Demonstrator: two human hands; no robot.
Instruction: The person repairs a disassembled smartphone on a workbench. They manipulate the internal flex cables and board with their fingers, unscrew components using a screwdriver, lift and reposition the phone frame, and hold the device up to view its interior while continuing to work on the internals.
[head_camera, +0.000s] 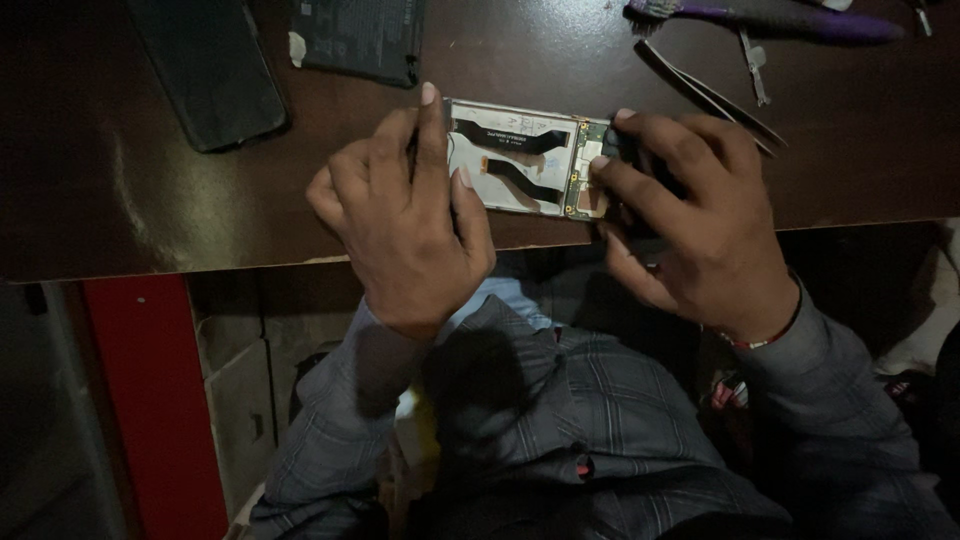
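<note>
Both hands steady an opened phone (520, 160) on the dark desk (150, 200). The left hand (405, 215) has its fingers curled down on one end; the right hand (690, 215) pinches the circuit-board end. Tweezers (710, 97) lie just beyond.

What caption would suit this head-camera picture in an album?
Two hands, left hand and right hand, steady an opened phone on a dark table, tweezers nearby.

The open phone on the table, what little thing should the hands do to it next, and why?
Probably lift the right hand a little off the open phone. Its fingers cover the green circuit board end, while the left hand already steadies the other end, so the board could then be seen.
</note>
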